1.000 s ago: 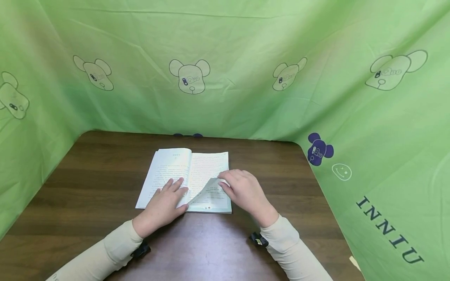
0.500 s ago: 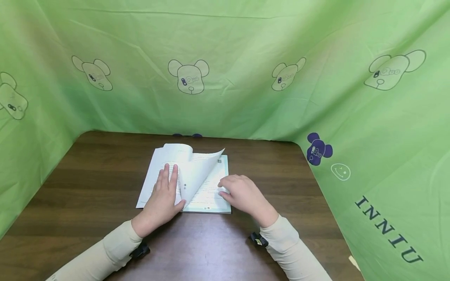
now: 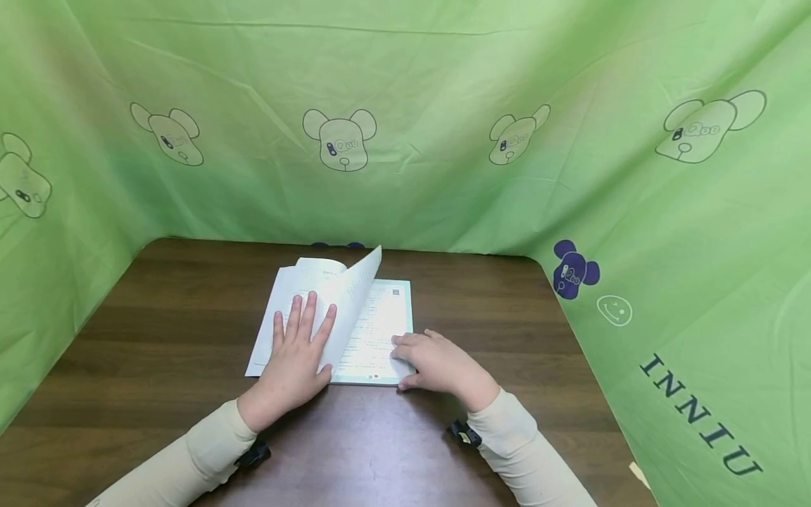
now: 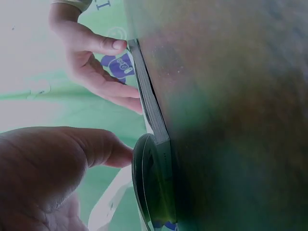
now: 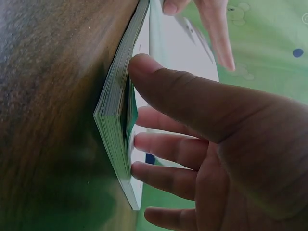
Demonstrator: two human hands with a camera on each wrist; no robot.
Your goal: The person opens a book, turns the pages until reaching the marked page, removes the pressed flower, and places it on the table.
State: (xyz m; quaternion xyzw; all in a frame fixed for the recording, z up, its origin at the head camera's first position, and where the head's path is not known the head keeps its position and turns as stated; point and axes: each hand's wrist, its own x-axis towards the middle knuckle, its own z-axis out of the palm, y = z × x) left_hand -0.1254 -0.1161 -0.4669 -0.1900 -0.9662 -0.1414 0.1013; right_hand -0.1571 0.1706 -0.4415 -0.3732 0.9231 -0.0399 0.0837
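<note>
Since the earlier frames, the lifted page (image 3: 355, 296) has swung from the lower right of the book (image 3: 380, 331) up past the spine and now stands tilted over the left half, while the right hand (image 3: 437, 362) has dropped toward the book's near right corner.

Current state:
- The book lies open, centre of the frame, on the dark wood surface (image 3: 190, 338), inside a green printed curtain (image 3: 405, 105).
- The left hand (image 3: 298, 345) lies flat with fingers spread on the left-hand pages, its fingertips against the underside of the turning page.
- The right hand rests on the lower right page. In the right wrist view the thumb (image 5: 159, 72) sits against the stack's near edge and the fingers (image 5: 163, 147) lie on top of the top leaf; they are only gently bent and pinch nothing.

Recommended procedure for the step in hand:
1. Keep the right hand pressing the right-hand stack so that no further leaves rise with the moving one.
2. Let the page fall leftward onto the left hand's spread fingers rather than pushing it.
3. Slide the left hand out from below and lay it on top, then smooth from the spine outward.

Caution: judging by the curl visible in the left wrist view (image 4: 144, 183), pressure near the spine before the page settles is likely to crease it.
</note>
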